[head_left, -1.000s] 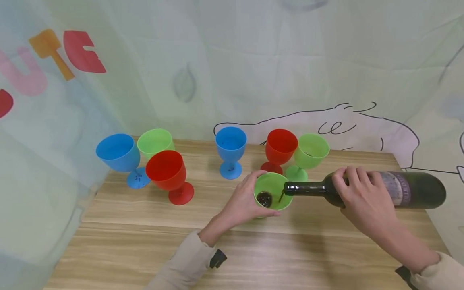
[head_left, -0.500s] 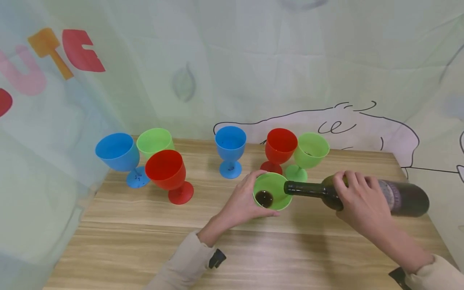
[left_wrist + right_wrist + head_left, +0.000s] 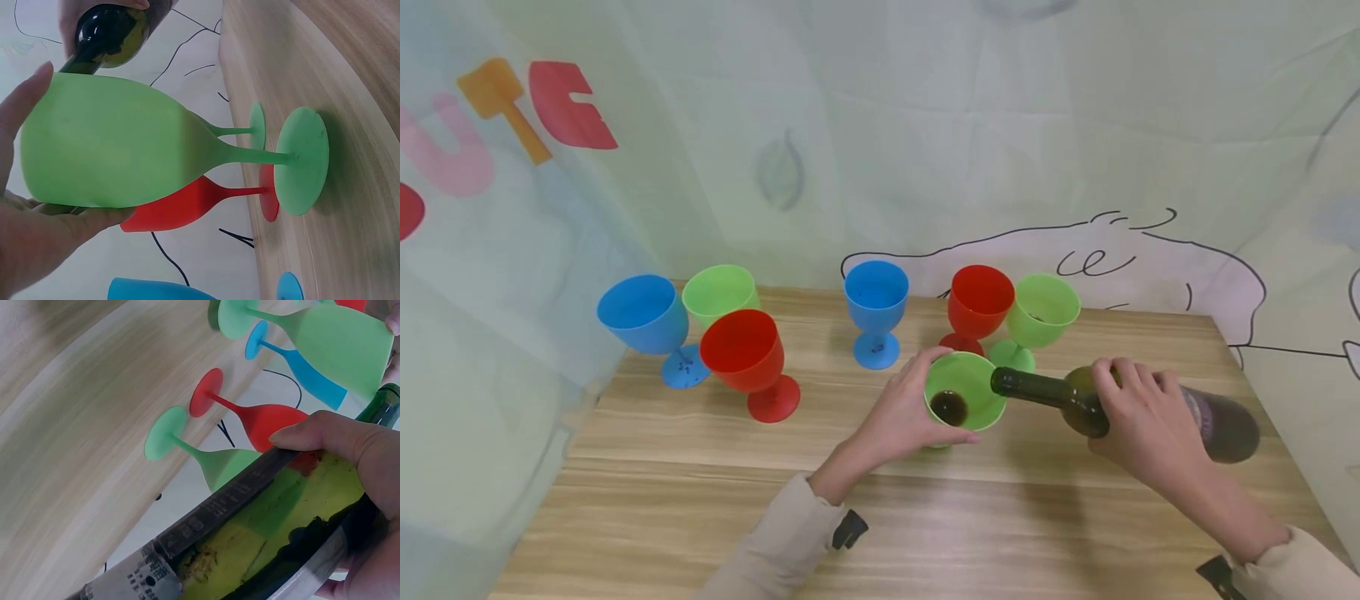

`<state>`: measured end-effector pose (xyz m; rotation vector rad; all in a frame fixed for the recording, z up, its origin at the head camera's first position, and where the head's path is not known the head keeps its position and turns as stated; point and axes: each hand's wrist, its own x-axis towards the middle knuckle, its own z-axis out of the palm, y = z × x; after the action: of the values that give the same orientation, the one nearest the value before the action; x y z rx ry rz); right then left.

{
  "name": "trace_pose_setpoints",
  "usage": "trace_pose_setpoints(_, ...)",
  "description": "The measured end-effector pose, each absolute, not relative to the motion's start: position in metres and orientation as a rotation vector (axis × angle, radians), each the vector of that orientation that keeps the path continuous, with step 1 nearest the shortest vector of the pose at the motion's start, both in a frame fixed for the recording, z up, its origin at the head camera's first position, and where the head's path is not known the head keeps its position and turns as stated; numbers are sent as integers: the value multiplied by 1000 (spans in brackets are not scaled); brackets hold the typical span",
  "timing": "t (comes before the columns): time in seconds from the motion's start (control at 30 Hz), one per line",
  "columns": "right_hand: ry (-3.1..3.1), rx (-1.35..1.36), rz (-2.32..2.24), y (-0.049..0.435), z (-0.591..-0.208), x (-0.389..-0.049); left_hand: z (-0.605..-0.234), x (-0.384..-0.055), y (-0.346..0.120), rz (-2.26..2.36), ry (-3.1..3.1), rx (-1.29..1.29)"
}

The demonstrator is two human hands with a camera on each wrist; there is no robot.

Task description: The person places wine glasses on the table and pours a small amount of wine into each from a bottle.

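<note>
My left hand point(image 3: 904, 412) grips the bowl of a green plastic goblet point(image 3: 973, 387), thumb on the near side and fingers on the far side. A small pool of dark liquid point(image 3: 948, 407) lies in the goblet. Its round foot point(image 3: 302, 160) shows at the wooden tabletop in the left wrist view. My right hand point(image 3: 1150, 421) is wrapped round a dark green wine bottle point(image 3: 1078, 400) at its shoulder. The bottle's mouth hangs over the goblet's right rim, with the base lower than the mouth. No stream shows between mouth and goblet.
Behind the held goblet stand a blue goblet point(image 3: 876, 296), a red goblet point(image 3: 981, 302) and another green goblet point(image 3: 1043, 311). On the left are a blue goblet point(image 3: 643, 313), a green goblet point(image 3: 721, 292) and a red goblet point(image 3: 743, 352). A printed cloth point(image 3: 925, 125) hangs behind the table point(image 3: 700, 500).
The stream from the bottle has stopped. My right hand has lowered the bottle's base and drawn it left, tipping the mouth upward. The left hand and its goblet have barely moved.
</note>
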<state>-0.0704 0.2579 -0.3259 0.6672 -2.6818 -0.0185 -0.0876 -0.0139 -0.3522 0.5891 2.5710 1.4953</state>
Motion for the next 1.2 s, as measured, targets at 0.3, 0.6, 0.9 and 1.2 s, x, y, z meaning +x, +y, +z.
trace_pose_setpoints(0.3,-2745,628,20,257,-330,-70,-352,-88,-16,1531,2536,598)
trace_pose_setpoints(0.6,-2767,630,81,256,-332,-68,-353,-89,-16,1549,2518,602)
trace_pose_setpoints(0.9,-2776,620,161,257,-335,-67,-352,-90,-17,1576,2473,578)
trace_pose_setpoints(1.2,-2875,524,313,261,-331,-68,-351,-91,-20,1577,2491,534)
